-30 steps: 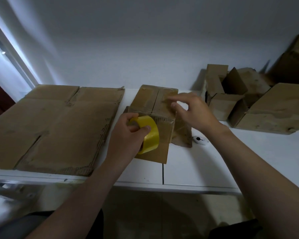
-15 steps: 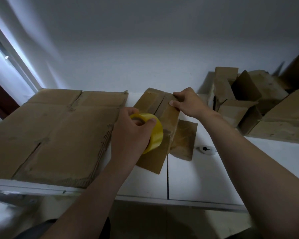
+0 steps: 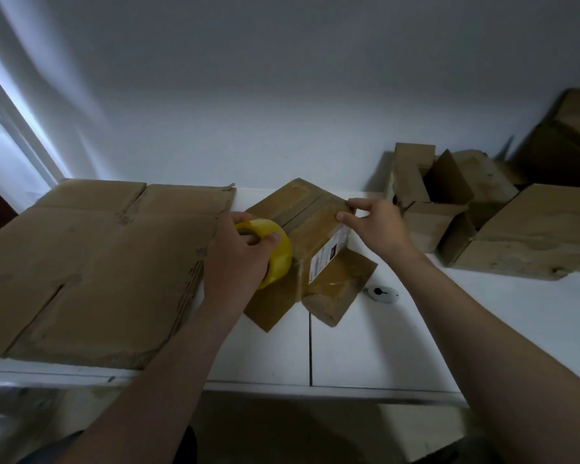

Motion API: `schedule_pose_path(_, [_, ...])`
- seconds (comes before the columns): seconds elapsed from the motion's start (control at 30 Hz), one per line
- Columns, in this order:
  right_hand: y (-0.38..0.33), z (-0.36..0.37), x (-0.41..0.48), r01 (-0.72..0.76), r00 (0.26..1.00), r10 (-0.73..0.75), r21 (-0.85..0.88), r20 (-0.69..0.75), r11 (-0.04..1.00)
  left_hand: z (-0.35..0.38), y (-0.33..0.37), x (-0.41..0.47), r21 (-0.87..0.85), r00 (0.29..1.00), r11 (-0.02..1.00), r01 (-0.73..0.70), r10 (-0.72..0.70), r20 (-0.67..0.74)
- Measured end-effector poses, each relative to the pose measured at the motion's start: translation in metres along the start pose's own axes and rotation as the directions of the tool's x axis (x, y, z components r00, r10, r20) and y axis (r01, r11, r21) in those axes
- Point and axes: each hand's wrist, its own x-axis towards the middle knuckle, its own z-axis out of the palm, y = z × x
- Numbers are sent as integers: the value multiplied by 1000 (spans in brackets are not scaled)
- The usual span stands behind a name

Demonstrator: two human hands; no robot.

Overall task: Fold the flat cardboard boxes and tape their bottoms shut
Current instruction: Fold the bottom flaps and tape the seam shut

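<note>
Gripping a glossy yellow tape roll (image 3: pixel 275 252) against the matte cardboard box (image 3: pixel 310 236)

Packing room: cardboard boxes (image 3: pixel 533 236) crowd white table (image 3: pixel 416 346).

The only print I find is on a white rectangular paper label (image 3: pixel 327 259) stuck to a side face of the small brown cardboard box (image 3: pixel 302 209): dark lines and a small dark block, too blurred and small for me to read. A small white oval object (image 3: pixel 381 294) lying just beside that box bears a black mark, a dot with a short bar, not a letter or number I can make out.
</note>
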Motion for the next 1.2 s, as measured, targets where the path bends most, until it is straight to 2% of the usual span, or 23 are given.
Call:
schedule_pose_path(0.1, [5, -1, -14, 37, 999, -38, 28, 21, 999, 2, 1, 0, -57, 998, 998, 35, -33, 48])
schedule_pose_path(0.23, [2, -1, -31, 73, 994, -69, -51, 83, 996, 6, 1, 0, -70, 993, 998, 10, -2, 119])
schedule_pose_path(0.37, [-3, 13, -56, 209, 967, -208, 10, 144, 978, 5, 0, -3, -99, 988, 995, -5, 21, 154])
schedule_pose_path(0.47, [8, 21, -58, 349, 936, -343, -83, 80, 933, -1, 2, -10, -127, 982, 992, -2, 26, 185])
schedule_pose_path(0.57, [12, 17, -53, 386, 923, -384, -108, 34, 916, -13, 6, -22, -129, 975, 991, -18, 46, 217])
schedule_pose_path(0.7, [-13, 6, -60, 452, 890, -452, 18, 58, 892, -25, 4, -35, -133, 948, 991, -29, 69, 310])
schedule_pose_path(0.87, [-43, -3, -72, 235, 907, -317, 293, 276, 927, -29, 12, -57, -188, 918, 975, -118, 179, 355])
schedule_pose_path(1.13, [-45, 3, -82, 135, 936, -258, 434, 238, 890, -28, 13, -65, -179, 888, 970, -167, 227, 399])
schedule_pose_path(1.2, [-44, 6, -81, 142, 942, -247, 399, 225, 906, -24, 11, -64, -183, 882, 968, -172, 234, 409])
